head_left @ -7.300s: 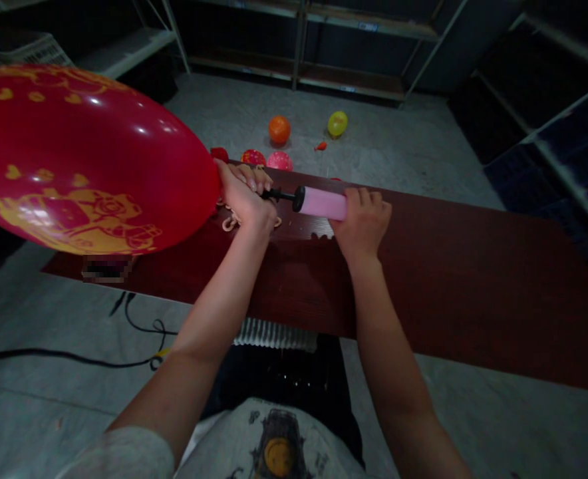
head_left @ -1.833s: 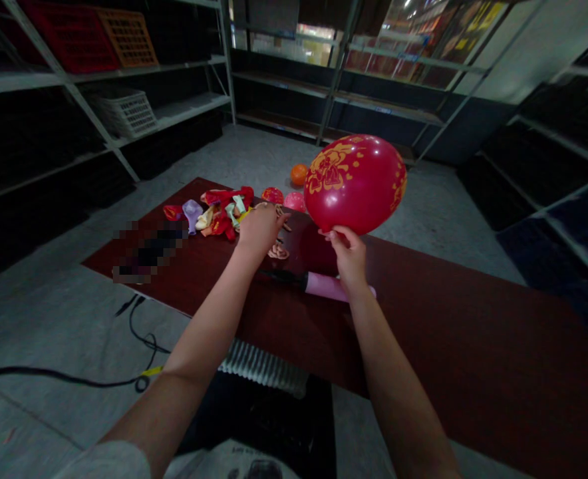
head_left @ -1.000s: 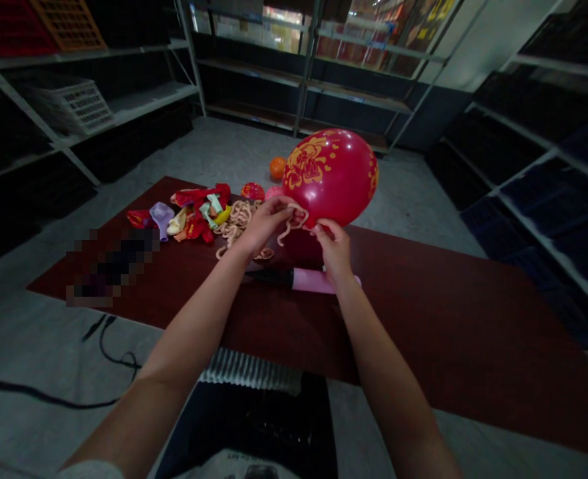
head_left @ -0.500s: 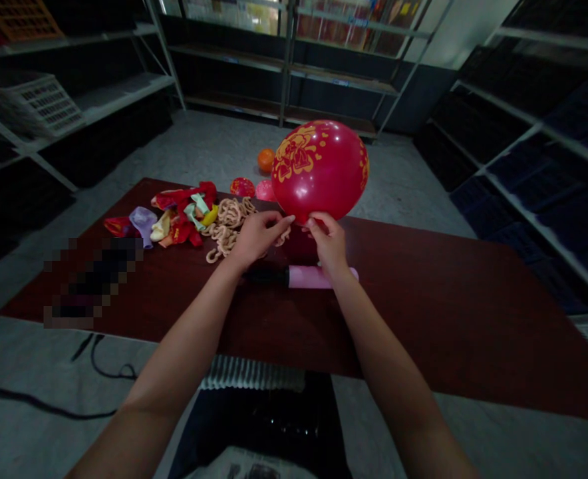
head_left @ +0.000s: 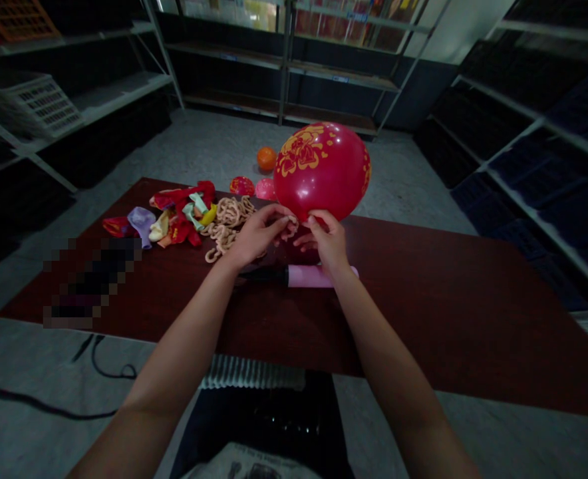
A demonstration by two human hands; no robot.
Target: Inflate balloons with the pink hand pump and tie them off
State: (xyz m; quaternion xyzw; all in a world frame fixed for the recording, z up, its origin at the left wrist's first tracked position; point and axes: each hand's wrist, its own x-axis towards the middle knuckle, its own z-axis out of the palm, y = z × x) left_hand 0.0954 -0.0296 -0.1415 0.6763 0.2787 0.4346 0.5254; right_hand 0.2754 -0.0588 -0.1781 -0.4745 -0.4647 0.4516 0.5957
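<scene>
A big inflated red balloon point(head_left: 324, 173) with yellow printed figures rises above the table's far edge, its neck pointing down toward me. My right hand point(head_left: 330, 239) pinches the neck between thumb and forefinger, the other fingers loosely curled. At the neck's left side my left hand point(head_left: 261, 233) is closed, thumb and fingertips together; its exact grip on the neck is partly hidden. Under my hands lies a balloon pump point(head_left: 310, 276) with a pink body and black end. Just left of my left hand is a tangled heap of beige cord-like loops point(head_left: 231, 213).
Limp balloons of several colours point(head_left: 177, 216) lie on the left of the dark red table point(head_left: 438, 299). Beyond its far edge are an orange balloon point(head_left: 267, 158), a patterned red balloon point(head_left: 242, 185) and a pink balloon point(head_left: 265, 189). Metal shelves point(head_left: 338, 76) surround the area.
The balloon has turned and tipped slightly, shifting a little right. My left fingertips have curled inward, and the lower fingers of my right hand now show beneath the neck.
</scene>
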